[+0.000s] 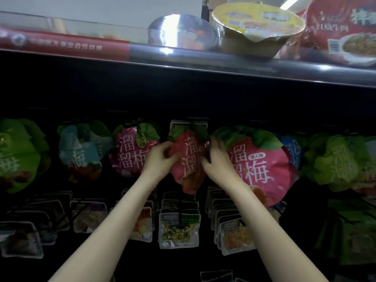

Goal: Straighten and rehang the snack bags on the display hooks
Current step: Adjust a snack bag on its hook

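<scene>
1. Forearms, bare, reaching up and forward from the bottom edge toward the middle of a dark display wall.
2. Left hand (160,159) gripping the left edge of a red bag (188,159), fingers curled round it; right hand (218,159) gripping the right edge the same way, fingers bent over the front.
3. Step in hand, by judgement: rehanging, with the bag held up at the middle hook (196,122). Next move likely calls for lining up the bag's top hole with the hook tip and sliding it back; hole itself hidden.
4. Red bag: rounded like a fruit, green leaf print on top, white lettering, tilted slightly, crinkled where squeezed, just under the hook.
5. Beside it, a larger pink bag (262,167) on the right and a smaller pink bag (132,151) on the left, both hanging; blue and green ones farther out.
6. Below, rows of small clear packets (179,231) on lower hooks.
7. Farthest and highest, a shelf (203,62) with noodle bowls (258,25).
</scene>
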Demonstrator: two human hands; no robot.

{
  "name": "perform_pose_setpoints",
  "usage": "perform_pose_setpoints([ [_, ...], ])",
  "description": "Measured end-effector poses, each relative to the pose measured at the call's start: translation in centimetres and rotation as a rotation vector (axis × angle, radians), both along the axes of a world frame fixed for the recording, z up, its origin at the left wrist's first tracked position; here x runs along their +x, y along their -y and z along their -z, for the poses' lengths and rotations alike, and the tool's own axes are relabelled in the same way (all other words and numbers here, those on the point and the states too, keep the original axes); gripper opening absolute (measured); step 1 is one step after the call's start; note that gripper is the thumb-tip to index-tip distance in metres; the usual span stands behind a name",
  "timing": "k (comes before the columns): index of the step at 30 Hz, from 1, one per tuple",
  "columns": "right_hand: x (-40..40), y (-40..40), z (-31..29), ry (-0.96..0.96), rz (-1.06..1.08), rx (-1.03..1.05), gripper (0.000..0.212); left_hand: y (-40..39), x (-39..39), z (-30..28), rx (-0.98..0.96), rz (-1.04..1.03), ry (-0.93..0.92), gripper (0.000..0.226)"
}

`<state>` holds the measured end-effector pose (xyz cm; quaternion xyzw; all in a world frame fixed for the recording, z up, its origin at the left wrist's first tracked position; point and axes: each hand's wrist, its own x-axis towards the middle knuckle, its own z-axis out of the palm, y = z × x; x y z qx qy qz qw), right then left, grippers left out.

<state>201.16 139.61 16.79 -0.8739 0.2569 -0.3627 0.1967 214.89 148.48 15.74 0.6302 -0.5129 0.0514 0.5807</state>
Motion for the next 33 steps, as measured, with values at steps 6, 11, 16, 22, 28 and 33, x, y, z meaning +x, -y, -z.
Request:
perform_pose_setpoints([
  [6, -0.5, -0.3, -0.7, 0.195, -0.214, 0.249, 0.066, -6.3, 1.9, -2.8, 0.091, 0.331, -0.175, 0.011],
  [11, -0.7, -1.1, -1.2, 0.289, -0.436, 0.726, 0.059, -6.6, 3.3, -4.0, 0.155, 0.343, -0.264, 0.041],
  [16, -2.7, -1.4, -1.9, 0.342, -0.564, 0.796, 0.056, -6.6, 3.4, -4.2, 0.293, 0.618, -0.347, 0.058],
  [22, -5.5, -2.1, -2.3, 0.003, -0.492, 0.487, 0.054, -6.8, 2.4, -2.2, 0.608, 0.621, -0.257, 0.057],
  [28, -5.0, -2.7, 0.0, -0.166, -0.433, 0.410, 0.060, -5.7, 0.3, 1.2, 0.452, 0.438, -0.375, 0.030],
  [33, -5.1, -3.4, 0.9, -0.119, -0.428, 0.379, 0.064, -5.4, -0.1, 2.0, 0.347, 0.396, -0.490, 0.024],
])
